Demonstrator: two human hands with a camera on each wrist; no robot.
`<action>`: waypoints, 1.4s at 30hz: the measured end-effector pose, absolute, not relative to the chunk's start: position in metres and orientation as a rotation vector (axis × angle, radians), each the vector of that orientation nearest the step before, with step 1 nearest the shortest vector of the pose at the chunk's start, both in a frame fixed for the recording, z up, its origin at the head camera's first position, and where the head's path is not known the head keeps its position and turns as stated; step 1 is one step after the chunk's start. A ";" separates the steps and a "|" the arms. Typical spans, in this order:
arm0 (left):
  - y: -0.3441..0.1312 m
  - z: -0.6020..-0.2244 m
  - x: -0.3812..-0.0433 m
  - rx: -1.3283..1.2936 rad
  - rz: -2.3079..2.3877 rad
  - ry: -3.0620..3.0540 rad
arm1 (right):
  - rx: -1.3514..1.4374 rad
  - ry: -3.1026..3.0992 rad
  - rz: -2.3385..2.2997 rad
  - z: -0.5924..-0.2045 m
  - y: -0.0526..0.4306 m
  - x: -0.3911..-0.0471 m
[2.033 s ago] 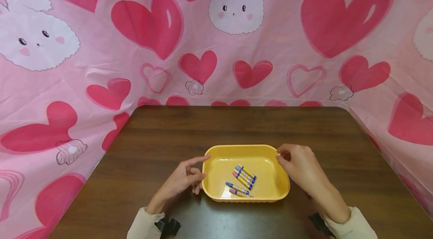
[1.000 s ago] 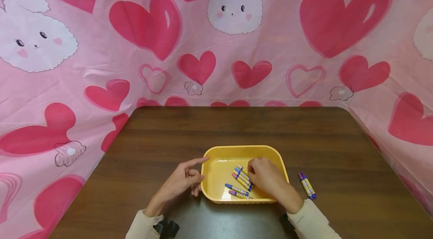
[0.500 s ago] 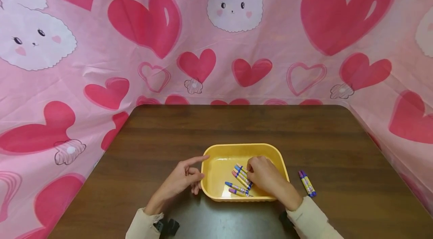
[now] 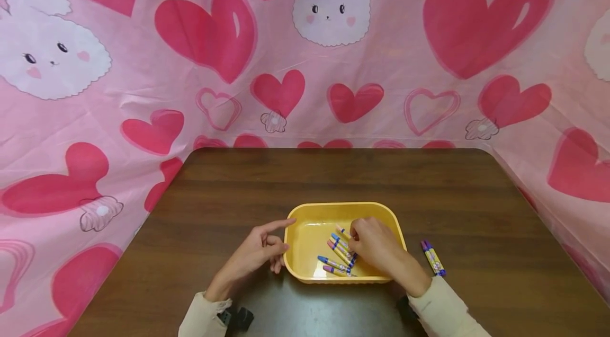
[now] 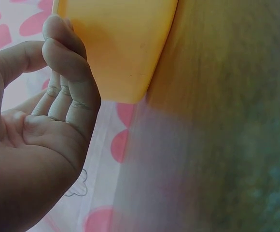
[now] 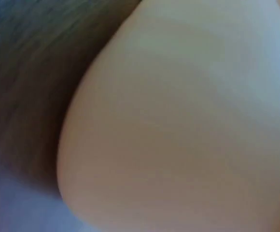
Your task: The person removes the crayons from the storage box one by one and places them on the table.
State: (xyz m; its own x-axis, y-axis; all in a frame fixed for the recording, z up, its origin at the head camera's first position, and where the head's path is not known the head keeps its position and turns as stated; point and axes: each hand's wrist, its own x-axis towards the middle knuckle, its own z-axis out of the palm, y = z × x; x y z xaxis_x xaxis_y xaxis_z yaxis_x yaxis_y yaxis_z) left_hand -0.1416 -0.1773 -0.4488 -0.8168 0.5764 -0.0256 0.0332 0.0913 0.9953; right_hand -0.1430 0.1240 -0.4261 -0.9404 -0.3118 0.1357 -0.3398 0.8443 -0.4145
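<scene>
A yellow plastic tray [image 4: 310, 220] sits on the table near the person, with several crayons in it. The right hand [image 4: 376, 244] reaches down into it and pinches a peach-tipped crayon [image 4: 341, 230], whose other end is hidden by the fingers. Close to the fingertips lie a light-blue-tipped crayon [image 4: 337, 238] and a pink-tipped one [image 4: 335, 249]. Nearer the front wall are a blue-tipped crayon [image 4: 331, 262] and a purple-tipped crayon [image 4: 335, 271]. The left hand [image 4: 257, 249] rests at the tray's left rim, index finger extended onto it and thumb beside it, other fingers loosely bent.
On the dark wooden table [image 4: 229, 183], right of the tray, two purple-tipped crayons [image 4: 432, 258] lie side by side. A pink curtain [image 4: 405, 35] with hearts and rabbits surrounds the table. A blurred pale surface fills most of the right wrist view.
The right hand went from the tray's right rim into the tray among the crayons. The peach-tipped crayon has since shifted slightly away from its neighbours. The left hand stayed at the rim.
</scene>
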 end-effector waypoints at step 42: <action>-0.178 -0.452 -0.142 0.602 1.759 1.994 | 0.222 -2.598 0.727 -0.390 0.239 -0.076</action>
State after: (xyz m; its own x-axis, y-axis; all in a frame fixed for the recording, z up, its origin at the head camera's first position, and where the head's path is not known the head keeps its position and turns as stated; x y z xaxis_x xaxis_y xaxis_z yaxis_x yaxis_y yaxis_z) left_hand -0.1424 -0.1781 -0.4521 -0.8216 0.5696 -0.0218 0.0492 0.1090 0.9928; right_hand -0.0760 0.2389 -0.3899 -0.8941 -0.0372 0.4464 -0.2635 0.8496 -0.4570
